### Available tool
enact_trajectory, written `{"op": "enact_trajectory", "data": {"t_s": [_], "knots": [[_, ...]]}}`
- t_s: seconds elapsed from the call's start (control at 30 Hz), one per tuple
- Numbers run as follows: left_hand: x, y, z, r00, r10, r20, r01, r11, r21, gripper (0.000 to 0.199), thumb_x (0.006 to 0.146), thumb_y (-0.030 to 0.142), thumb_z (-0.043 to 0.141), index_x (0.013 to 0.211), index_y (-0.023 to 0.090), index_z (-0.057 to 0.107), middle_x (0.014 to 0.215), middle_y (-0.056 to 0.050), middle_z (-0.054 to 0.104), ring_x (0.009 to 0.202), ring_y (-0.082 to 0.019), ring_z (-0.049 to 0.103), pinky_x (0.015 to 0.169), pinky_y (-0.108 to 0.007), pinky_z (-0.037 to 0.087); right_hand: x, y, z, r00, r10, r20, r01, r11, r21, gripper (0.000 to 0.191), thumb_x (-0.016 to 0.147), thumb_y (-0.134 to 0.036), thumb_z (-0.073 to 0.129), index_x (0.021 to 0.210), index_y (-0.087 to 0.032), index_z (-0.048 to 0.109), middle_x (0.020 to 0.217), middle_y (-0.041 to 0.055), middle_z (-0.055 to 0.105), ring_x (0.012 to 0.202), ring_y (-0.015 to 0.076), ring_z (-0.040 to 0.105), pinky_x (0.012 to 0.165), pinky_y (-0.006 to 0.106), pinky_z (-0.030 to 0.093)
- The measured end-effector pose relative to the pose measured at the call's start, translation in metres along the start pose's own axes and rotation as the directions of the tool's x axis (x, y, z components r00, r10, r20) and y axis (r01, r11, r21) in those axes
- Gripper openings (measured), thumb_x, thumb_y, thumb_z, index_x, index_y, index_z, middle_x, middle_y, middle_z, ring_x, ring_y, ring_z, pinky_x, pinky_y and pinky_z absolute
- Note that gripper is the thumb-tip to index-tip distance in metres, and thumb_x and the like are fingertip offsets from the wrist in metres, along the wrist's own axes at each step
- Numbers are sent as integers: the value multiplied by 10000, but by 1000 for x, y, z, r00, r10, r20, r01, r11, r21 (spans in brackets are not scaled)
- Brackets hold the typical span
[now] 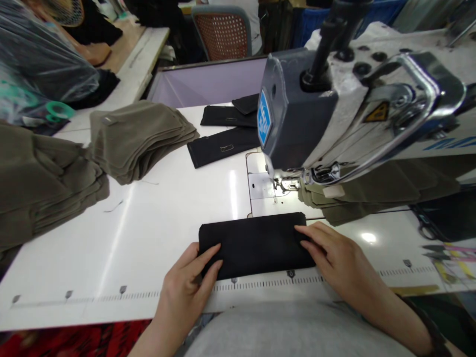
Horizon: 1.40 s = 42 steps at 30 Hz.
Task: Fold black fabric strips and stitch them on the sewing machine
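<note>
A folded black fabric piece (256,245) lies near the front edge of the white sewing table, just before the needle area. My left hand (191,277) grips its left end, thumb and fingers on top and the rest around the edge. At the right end my right hand (334,255) pinches the fabric, with fingertips on its upper face. Beyond the cloth stands a sewing machine (305,109), its presser foot (282,184) over the metal plate. Whatever lies under the fabric's edges is hidden.
Stacks of olive-brown fabric pieces (137,134) sit on the left. Black stitched pieces (223,145) lie behind the needle area, and green fabric pieces (379,188) under the machine arm. Scissors (427,228) rest at right. A printed ruler scale (148,295) runs along the front edge.
</note>
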State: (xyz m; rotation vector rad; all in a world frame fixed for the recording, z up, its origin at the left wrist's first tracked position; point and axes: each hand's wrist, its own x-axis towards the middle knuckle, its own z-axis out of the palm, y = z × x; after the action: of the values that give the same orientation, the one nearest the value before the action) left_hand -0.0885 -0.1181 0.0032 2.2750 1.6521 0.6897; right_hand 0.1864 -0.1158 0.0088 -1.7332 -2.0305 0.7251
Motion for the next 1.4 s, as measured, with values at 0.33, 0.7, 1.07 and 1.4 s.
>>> {"op": "enact_trajectory", "data": {"t_s": [0.33,0.7,1.07,1.4], "knots": [[2,1,0,1000,10,-9,-10,1000,11,269,834,323,495,947,161,679,765,-56,626,745,-157,633,645,-223,546,0,0,0,1000,-3,11,3,1000,-20,270,854,-189,390,1052,-176,574,917,67,608,792,164,601,703,318,502],[2,1,1,1000,-25,13,25,1000,0,278,838,344,476,963,196,676,766,-48,627,741,-158,636,606,-219,547,-2,0,1,1000,-5,-1,5,1000,-29,314,834,-169,412,1100,-202,576,895,54,616,720,150,611,636,287,513],[-1,-2,1,1000,7,2,-7,1000,13,279,841,336,483,980,182,670,812,-65,649,781,-174,636,645,-237,554,-5,2,1,998,-48,-34,48,999,-8,267,849,-191,423,1055,-201,593,873,45,631,776,146,610,663,268,505],[0,-1,2,1000,20,-9,-20,1000,16,279,840,330,486,969,168,673,768,-63,628,745,-162,630,611,-214,543,-3,3,0,1000,-12,17,12,1000,-11,292,852,-193,407,1096,-197,569,892,52,620,768,153,604,659,282,499]]}}
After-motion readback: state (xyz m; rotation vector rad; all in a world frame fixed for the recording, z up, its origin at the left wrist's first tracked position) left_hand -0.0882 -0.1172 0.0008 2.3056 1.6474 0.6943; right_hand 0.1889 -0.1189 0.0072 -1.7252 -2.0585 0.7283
